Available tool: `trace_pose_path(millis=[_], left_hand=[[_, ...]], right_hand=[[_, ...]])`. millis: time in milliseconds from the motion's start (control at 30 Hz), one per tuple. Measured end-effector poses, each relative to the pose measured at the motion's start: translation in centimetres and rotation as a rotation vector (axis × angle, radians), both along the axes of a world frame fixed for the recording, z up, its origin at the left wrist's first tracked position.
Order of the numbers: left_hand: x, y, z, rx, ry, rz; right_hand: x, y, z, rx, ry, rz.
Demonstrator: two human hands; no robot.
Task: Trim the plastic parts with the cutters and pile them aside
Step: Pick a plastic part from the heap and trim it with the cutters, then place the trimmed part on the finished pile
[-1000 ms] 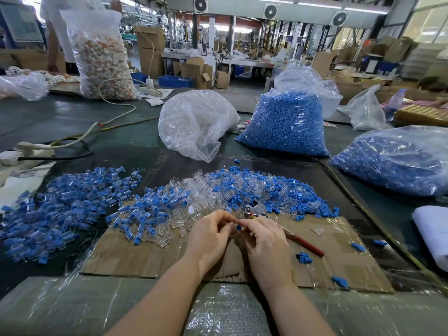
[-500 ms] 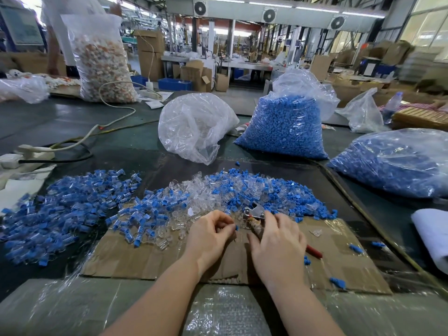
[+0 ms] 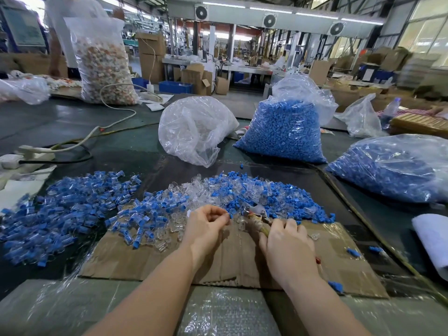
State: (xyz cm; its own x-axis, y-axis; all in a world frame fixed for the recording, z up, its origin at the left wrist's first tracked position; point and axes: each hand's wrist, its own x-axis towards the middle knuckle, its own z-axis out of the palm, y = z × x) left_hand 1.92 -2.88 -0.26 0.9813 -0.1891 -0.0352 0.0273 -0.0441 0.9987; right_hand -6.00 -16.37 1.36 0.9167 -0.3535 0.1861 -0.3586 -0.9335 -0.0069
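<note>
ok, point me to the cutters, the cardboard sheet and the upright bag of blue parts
cutters (image 3: 257, 211), head view, on the metal head.
cardboard sheet (image 3: 155, 260), head view, on a bare patch left of the forearms.
upright bag of blue parts (image 3: 283, 134), head view, on its filled middle.

A factory floor — a long hall with round fans on an overhead duct, strip lights and stacked cardboard boxes. Clear sacks of blue plastic parts stand on the dark work table — more loose parts are heaped nearby.
</note>
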Motion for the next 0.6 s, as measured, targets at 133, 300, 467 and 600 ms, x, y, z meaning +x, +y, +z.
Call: trace_pose_path(millis=[133, 300, 467, 600], left_hand=[[0.4, -0.1, 0.7, -0.041, 0.038, 0.023], [0.7, 0.2, 1.5, -0.099, 0.125, 0.048], [0.7, 0.4, 1.7, -0.080, 0.134, 0.089], [0.5, 0.2, 1.9, -0.091, 0.166, 0.112]], right_hand=[[0.3, 0.1, 2.2, 0.513, 0.016, 0.162], [-0.1, -0.1, 4.0, 1.119, 0.161, 0.144], [-0.2, -1.0, 4.2, 1.238, 0.321, 0.152], [-0.6, -0.6, 4.4, 1.176, 0.374, 0.128]])
